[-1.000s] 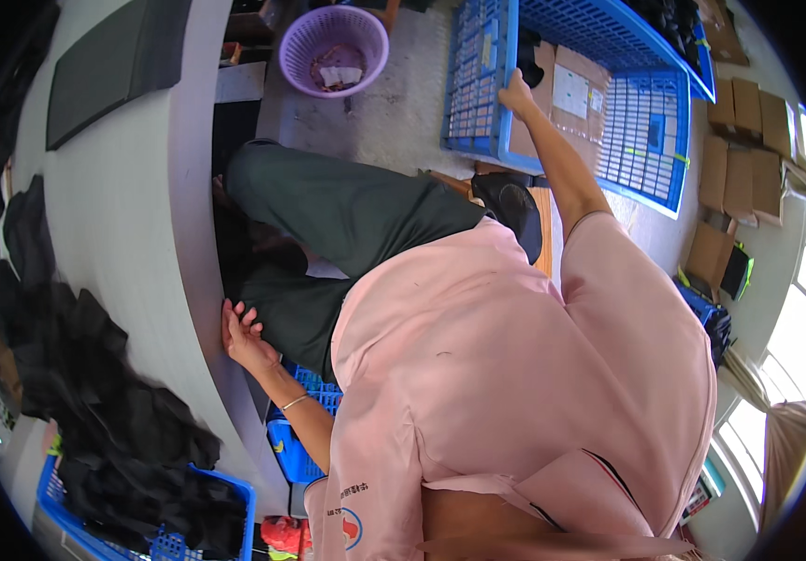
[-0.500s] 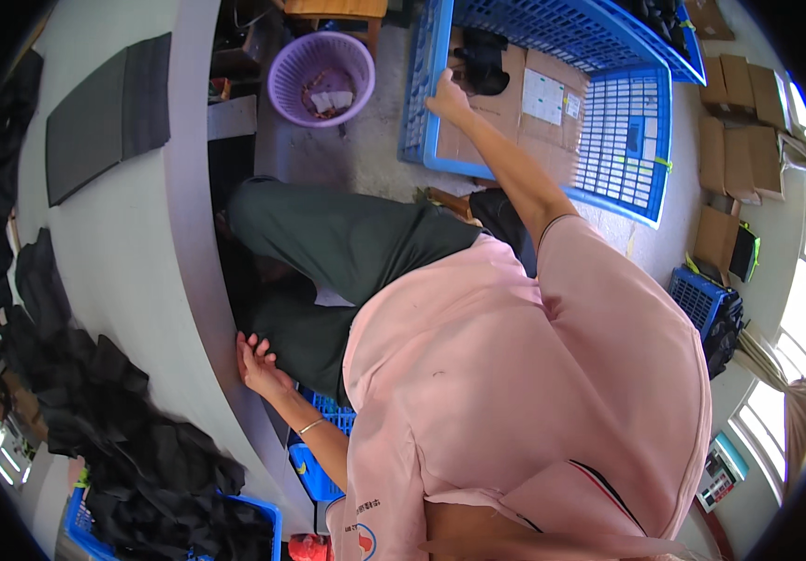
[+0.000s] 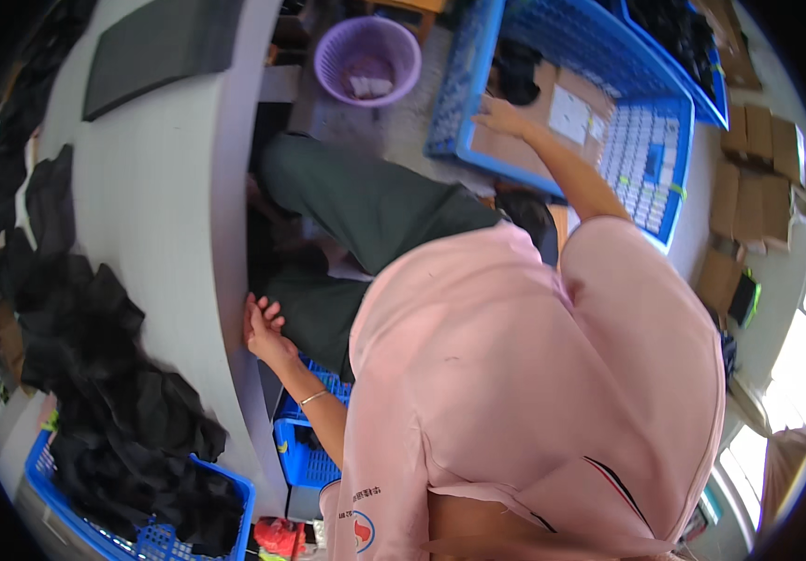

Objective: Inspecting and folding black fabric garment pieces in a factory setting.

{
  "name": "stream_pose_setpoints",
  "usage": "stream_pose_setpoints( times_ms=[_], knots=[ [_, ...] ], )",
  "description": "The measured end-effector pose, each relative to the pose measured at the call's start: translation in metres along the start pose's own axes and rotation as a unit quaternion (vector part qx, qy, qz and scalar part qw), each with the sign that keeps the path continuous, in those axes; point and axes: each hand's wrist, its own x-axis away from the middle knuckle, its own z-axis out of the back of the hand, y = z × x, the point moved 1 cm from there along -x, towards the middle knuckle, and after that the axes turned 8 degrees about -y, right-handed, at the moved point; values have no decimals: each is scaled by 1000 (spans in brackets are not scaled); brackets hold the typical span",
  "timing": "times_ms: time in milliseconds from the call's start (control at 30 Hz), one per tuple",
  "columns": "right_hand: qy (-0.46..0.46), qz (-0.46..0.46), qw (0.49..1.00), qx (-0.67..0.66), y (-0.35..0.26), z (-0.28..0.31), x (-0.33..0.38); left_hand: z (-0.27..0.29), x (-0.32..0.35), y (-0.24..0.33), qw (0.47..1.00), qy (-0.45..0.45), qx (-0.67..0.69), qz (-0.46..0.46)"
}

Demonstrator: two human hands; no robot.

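My left hand (image 3: 267,329) lies palm up beside the table edge, next to my dark trouser leg. Its fingers are loosely curled and apart, with nothing seen in them. Stretched out to the upper right, my right hand (image 3: 504,118) is at the near left rim of a large blue plastic crate (image 3: 553,178). Its fingers look spread, slightly blurred, and nothing shows in them. Inside the crate, a black cloth-like piece (image 3: 518,73) lies on brown cardboard (image 3: 545,86), beside white paper sheets (image 3: 571,115).
A purple basket (image 3: 328,70) with scraps stands left of the crate. On the grey table (image 3: 160,206) lie a flat black panel (image 3: 160,51) and a heap of black fabric pieces (image 3: 113,374) spilling into a blue crate (image 3: 244,524). Cardboard boxes (image 3: 749,201) are stacked at the right.
The whole view has shifted, with the crate and basket now farther right and higher. My right hand has loosened from the crate's rim and moved slightly inward. My left hand stays by the table edge.
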Motion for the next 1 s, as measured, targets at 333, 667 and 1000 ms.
stream_pose_setpoints(
  times_ms=[333, 667, 1000],
  knots=[
    [-329, -239, 911, -65, 11, 4, 188, 43, 9, -18, 995, -21, 102, -10],
    [-122, -398, 905, -92, 156, -151, 318, 48, 1, -16, 997, -22, 70, -17],
    [-134, -440, 888, -29, 204, -267, 343, 46, -6, -11, 999, -3, 33, -20]
  ],
)
